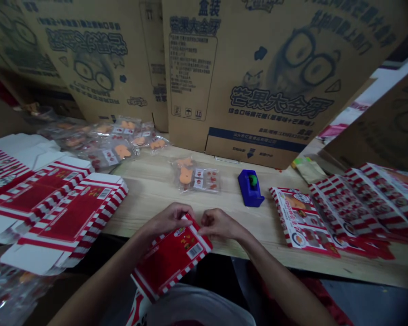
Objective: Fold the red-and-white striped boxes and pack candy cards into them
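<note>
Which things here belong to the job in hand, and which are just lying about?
In use: left hand, right hand, red striped carton.
Lying about: clear candy packet, blue dispenser, flat striped cartons, brown cardboard boxes.

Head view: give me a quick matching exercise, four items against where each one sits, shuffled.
1 red carton
2 blue dispenser
3 clear packet
4 cardboard case

A upright behind the table
B held by the left hand and right hand
C on the table, left of the dispenser
D on the table, left of the flat cartons

Pairs: 1-B, 2-D, 3-C, 4-A
</note>
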Tool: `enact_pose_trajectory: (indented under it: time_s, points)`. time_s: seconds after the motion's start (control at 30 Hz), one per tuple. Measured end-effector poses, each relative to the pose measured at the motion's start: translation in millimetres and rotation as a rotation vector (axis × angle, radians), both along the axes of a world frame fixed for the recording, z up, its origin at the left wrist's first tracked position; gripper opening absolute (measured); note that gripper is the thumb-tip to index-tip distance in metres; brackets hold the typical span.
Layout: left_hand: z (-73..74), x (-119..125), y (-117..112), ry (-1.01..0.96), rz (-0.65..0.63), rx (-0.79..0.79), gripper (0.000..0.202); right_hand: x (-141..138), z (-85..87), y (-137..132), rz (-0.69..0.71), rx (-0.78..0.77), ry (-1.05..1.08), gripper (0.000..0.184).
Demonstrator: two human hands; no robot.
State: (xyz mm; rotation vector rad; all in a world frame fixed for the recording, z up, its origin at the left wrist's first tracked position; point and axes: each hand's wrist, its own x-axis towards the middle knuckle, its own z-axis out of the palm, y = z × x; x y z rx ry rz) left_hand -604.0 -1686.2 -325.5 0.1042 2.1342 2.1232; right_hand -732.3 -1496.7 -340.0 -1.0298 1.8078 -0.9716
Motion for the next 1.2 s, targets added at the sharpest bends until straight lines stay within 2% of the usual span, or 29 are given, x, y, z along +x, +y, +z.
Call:
enact_pose_trajectory:
  time_s: [0.07,0.13,0.2,0.23,0.3,0.37,0.43,0.47,0.53,0.6,0.63,0.67,0.73,0.8,0.83,0.9,0.97,1.03,1.1,1.2]
  points:
    - [6.3,6,-7,0.046,-0.044,0.011,0.027,0,-4.0,-13,0.131,0.027,-0.268,0.052]
    - [8.1,12,-17,0.092,-0.030,0.042,0.025,3,-8.5,-28,0.281,0.026,-0.513,0.062]
    - [3.7,21,-27,0.099,0.076,0.093,0.023,5,-11.7,-47,0.345,-0.014,-0.648,0.063]
    - [-0.8,26,-32,0.083,0.167,0.139,0.023,4,-11.8,-57,0.334,-0.030,-0.634,0.059]
    - [-13.7,38,-40,0.029,0.432,0.269,0.024,-6,-8.4,-80,0.198,-0.047,-0.360,0.044]
    - [-29.9,52,-42,-0.022,0.760,0.402,0.030,-29,-1.0,-105,-0.027,-0.061,0.059,0.027]
    - [-47.0,65,-40,-0.053,1.043,0.451,0.035,-59,7.0,-128,-0.253,-0.096,0.363,0.016]
    - [-54.9,72,-37,-0.058,1.140,0.406,0.035,-75,10.1,-138,-0.333,-0.110,0.442,0.014]
    - [-67.2,83,-33,-0.059,1.217,0.129,0.033,-104,13.3,-153,-0.433,-0.110,0.550,0.009]
    - [-71.4,90,-32,-0.012,1.161,-0.336,0.039,-123,12.9,-161,-0.472,-0.080,0.632,0.007]
    - [-69.8,91,-32,0.034,1.058,-0.581,0.050,-128,12.2,-162,-0.467,-0.065,0.659,0.011]
    - [-65.9,90,-33,0.088,0.903,-0.800,0.067,-131,11.6,-161,-0.451,-0.056,0.680,0.014]
    - [-53.2,82,-35,0.192,0.483,-1.111,0.101,-129,12.2,-155,-0.406,-0.065,0.712,0.015]
    - [-39.6,68,-35,0.251,0.063,-1.260,0.123,-121,16.0,-141,-0.362,-0.094,0.734,0.011]
    - [-34.4,60,-34,0.276,-0.086,-1.293,0.127,-117,18.8,-131,-0.349,-0.110,0.741,0.010]
    - [-29.9,43,-31,0.334,-0.267,-1.305,0.133,-108,24.8,-105,-0.347,-0.136,0.758,0.007]
    - [-32.8,31,-30,0.383,-0.352,-1.273,0.133,-101,28.7,-71,-0.391,-0.199,0.749,0.007]
    - [-39.6,23,-30,0.398,-0.372,-1.243,0.131,-95,28.9,-32,-0.483,-0.298,0.673,0.008]
    - [-45.6,20,-31,0.387,-0.307,-1.246,0.130,-87,25.4,9,-0.575,-0.363,0.562,0.019]
    - [-47.7,20,-28,0.352,-0.085,-1.311,0.124,-71,16.7,57,-0.612,-0.331,0.481,0.039]
